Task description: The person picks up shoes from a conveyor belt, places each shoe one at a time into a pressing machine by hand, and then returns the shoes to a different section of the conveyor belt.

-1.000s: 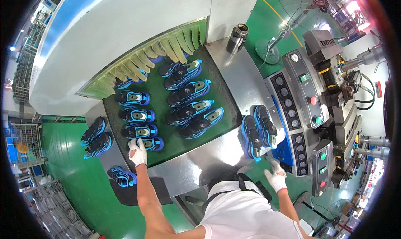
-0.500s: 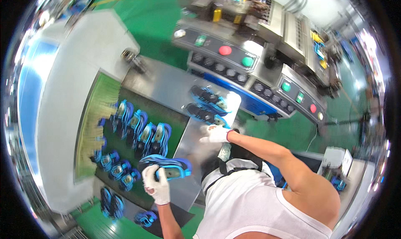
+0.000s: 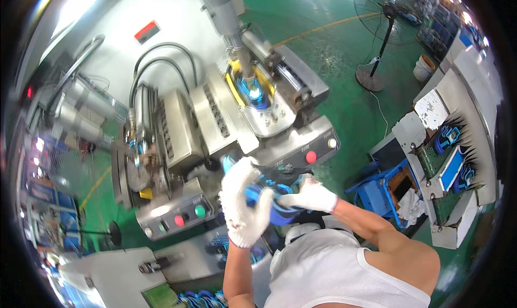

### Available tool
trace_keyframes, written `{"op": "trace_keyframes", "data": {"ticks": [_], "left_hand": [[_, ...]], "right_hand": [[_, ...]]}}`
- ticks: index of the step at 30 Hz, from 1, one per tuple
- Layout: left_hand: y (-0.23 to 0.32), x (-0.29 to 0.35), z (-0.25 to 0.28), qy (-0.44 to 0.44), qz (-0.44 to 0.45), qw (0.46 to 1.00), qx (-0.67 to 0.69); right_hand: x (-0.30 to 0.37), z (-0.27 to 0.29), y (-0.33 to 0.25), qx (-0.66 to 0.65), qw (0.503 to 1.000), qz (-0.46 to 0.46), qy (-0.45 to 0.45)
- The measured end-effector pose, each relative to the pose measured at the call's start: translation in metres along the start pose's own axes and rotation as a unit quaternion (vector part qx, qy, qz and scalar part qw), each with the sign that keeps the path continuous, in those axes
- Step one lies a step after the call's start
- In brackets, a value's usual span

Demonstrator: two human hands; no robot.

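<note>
In the head view, you have the black-and-blue sports shoe with a purple-blue sole in front of your chest, between your hands and before the long grey metal control panel with round coloured buttons. Your left hand in a white knitted glove grasps its left side, thumb apart from the fingers; your right hand in a matching glove appears to pinch the opposite edge. To handle it well, support the weight with your left hand, leave your right fingers free to adjust, and keep both gloves clear of the buttons. Your gloves cover much of the shoe, and blur hides its toe direction and whether a second shoe lies against it. Your right fingertips' exact contact is unclear. The blurred blue shoes at the lower edge are cut off by the frame.
</note>
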State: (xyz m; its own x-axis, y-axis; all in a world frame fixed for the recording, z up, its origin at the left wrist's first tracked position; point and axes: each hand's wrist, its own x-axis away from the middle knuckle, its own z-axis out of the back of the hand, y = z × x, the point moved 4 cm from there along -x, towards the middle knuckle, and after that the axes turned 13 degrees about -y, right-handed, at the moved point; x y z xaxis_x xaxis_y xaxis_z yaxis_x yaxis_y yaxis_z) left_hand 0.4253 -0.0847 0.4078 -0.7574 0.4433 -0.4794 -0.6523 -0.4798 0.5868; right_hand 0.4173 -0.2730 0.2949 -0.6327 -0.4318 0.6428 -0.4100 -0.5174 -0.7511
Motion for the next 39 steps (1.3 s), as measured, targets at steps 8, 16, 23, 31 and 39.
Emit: {"op": "trace_keyframes", "data": {"ticks": [8, 16, 23, 31, 39], "left_hand": [[-0.217, -0.186, -0.164, 0.039, 0.354, 0.927, 0.119], [-0.34, -0.221, -0.229, -0.01, 0.295, 0.951, -0.087], [-0.268, -0.17, -0.115, 0.055, 0.37, 0.87, 0.32], [-0.095, 0.065, 0.011, 0.085, 0.449, 0.834, 0.31], [0.062, 0.398, -0.001, 0.233, 0.735, 0.636, 0.02]], "right_hand": [[0.064, 0.062, 0.121, -0.456, 0.837, 0.141, 0.268], [0.076, 0.055, 0.129, -0.534, 0.764, 0.12, 0.342], [0.037, 0.112, 0.069, -0.136, 0.86, 0.214, 0.442], [-0.16, 0.264, -0.124, 0.113, 0.955, 0.091, 0.26], [-0.378, 0.275, -0.092, 0.35, 0.876, 0.029, 0.332]]}}
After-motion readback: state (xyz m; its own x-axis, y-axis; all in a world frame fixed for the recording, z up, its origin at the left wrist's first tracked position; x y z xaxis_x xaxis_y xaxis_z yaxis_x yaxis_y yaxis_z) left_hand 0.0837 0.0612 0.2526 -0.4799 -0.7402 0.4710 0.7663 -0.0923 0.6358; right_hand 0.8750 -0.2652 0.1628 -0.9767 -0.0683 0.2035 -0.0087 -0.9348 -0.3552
